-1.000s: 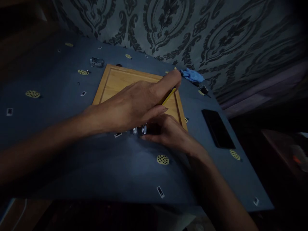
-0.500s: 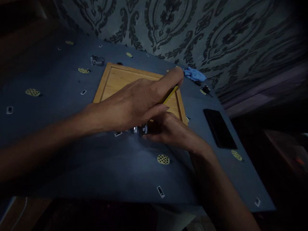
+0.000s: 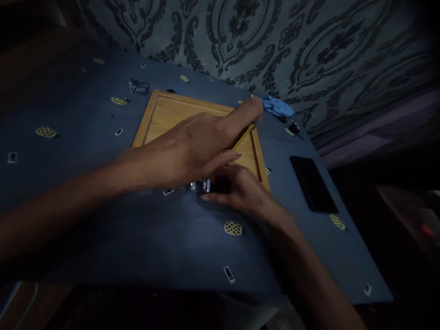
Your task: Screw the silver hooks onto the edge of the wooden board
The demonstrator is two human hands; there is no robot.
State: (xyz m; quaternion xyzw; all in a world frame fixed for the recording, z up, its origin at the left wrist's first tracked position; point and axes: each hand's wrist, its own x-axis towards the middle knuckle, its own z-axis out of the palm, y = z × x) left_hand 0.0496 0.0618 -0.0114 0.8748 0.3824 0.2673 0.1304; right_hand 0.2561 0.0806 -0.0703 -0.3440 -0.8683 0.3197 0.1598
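Note:
My left hand (image 3: 202, 142) reaches across a framed wooden cabinet door (image 3: 178, 110) that lies flat on the table. Its fingers are curled around a slim yellow-and-black tool (image 3: 244, 136), whose working end is hidden. Close under it, at the door's near edge, my right hand (image 3: 245, 190) pinches a shiny metal hinge (image 3: 206, 185) between thumb and fingers. Much of that hinge is covered by both hands, so I cannot tell how it sits against the wood. A second metal hinge (image 3: 139, 86) lies apart, beyond the door's far left corner.
A blue patterned cloth (image 3: 137, 243) covers the table. To the right lies a black phone (image 3: 313, 184). A crumpled blue glove or rag (image 3: 278, 107) and a small dark object (image 3: 293, 127) are near the papered wall (image 3: 240, 41). A tiny screw-like piece (image 3: 112, 118) lies left.
My right hand has shifted slightly, and a little more of the hinge shows beside its thumb. My left hand keeps nearly the same place and grip.

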